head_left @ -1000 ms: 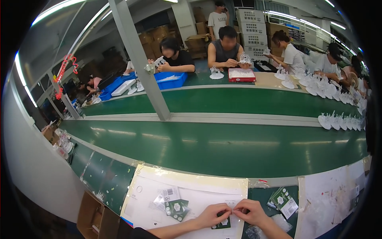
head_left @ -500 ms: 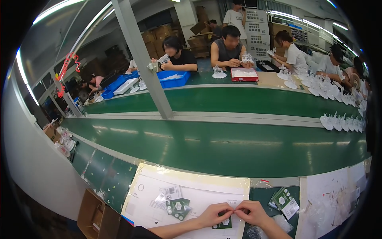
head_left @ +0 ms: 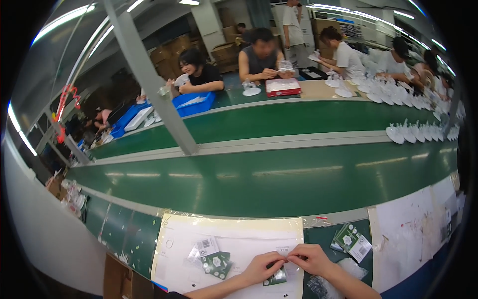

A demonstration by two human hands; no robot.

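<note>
My left hand (head_left: 265,265) and my right hand (head_left: 311,259) meet fingertip to fingertip over a white sheet (head_left: 174,259), both closed in a pinch. They grip the upper edge of a small clear packet with a green card (head_left: 275,278); the card's top is partly hidden behind my left fingers. Left of my hands, a loose pile of green and white card packets (head_left: 215,262) lies on the sheet. Beyond my right hand, more green card packets (head_left: 355,243) lie overlapped on the green table. Crumpled clear plastic bags (head_left: 352,269) rest beside my right forearm.
A green conveyor belt (head_left: 239,184) runs across ahead, with a grey post (head_left: 149,74) beyond it. People work on the far side, near a blue bin (head_left: 194,103), a red box (head_left: 283,87) and rows of white figures (head_left: 413,132). A cardboard box (head_left: 124,279) stands lower left.
The whole view has tilted and shifted. My fingertips stay pinched together over the packet with little change. Across the belt, the person by the blue bin has lowered a white piece.
</note>
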